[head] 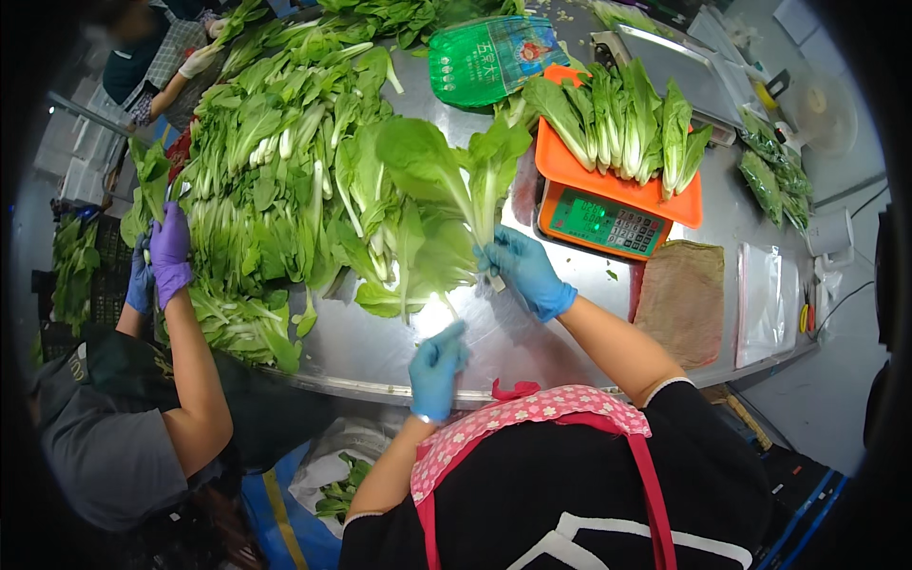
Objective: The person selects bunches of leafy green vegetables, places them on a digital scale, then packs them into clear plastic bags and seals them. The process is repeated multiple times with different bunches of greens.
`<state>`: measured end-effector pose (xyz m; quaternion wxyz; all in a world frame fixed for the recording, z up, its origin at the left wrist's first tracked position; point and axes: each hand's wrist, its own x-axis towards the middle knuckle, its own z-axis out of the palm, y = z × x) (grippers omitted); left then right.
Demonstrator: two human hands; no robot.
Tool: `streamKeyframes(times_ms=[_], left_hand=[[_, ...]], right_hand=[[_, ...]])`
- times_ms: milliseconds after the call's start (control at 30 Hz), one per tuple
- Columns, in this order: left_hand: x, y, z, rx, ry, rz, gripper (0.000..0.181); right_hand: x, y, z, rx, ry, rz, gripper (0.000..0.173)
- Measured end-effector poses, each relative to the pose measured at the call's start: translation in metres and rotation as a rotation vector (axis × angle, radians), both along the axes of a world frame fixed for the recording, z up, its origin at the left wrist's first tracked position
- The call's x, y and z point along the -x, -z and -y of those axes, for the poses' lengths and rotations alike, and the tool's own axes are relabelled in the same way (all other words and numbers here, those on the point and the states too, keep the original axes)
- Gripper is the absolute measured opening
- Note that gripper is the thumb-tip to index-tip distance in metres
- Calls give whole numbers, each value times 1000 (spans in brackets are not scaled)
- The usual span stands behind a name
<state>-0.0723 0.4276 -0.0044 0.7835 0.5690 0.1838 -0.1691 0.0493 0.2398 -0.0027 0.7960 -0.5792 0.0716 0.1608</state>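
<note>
In my right hand, gloved in blue, is a head of leafy greens, gripped by its pale base with the leaves fanned upward. My left hand, in a matching glove, hovers near the table's front edge with its fingers close together. A motion-blurred loose leaf has its thin stem ending just above the left fingertips; whether they pinch it I cannot tell. To the right, an orange digital scale with a lit display carries a row of leafy greens on its pan.
A broad pile of greens covers the steel table at left. A co-worker's purple-gloved hand holds greens there. A green printed bag lies behind. At right are a brown cloth, clear plastic bags and scissors.
</note>
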Motion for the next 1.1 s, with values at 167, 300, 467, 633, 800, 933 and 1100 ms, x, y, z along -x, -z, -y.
streamKeyframes(times_ms=[167, 300, 467, 633, 800, 933, 1100], left_hand=[[-56, -19, 11, 262, -66, 5, 33], [-56, -9, 20, 470, -80, 40, 26], [-46, -15, 28, 450, -190, 33, 28], [-49, -13, 22, 259, -169, -46, 27], [-54, -5, 13, 181, -241, 8, 15], [-57, -2, 3, 164, -222, -27, 18], [-62, -18, -10, 222, -291, 77, 33]], right_hand=[[41, -21, -11, 256, -261, 198, 33], [56, -19, -15, 114, -238, 144, 42], [65, -9, -18, -127, -156, -12, 54], [53, -28, -17, 143, -241, 103, 55], [4, 8, 0, 742, -160, 650, 37], [-62, 33, 5, 1146, 27, 595, 59], [-46, 21, 7, 807, -28, 593, 40]])
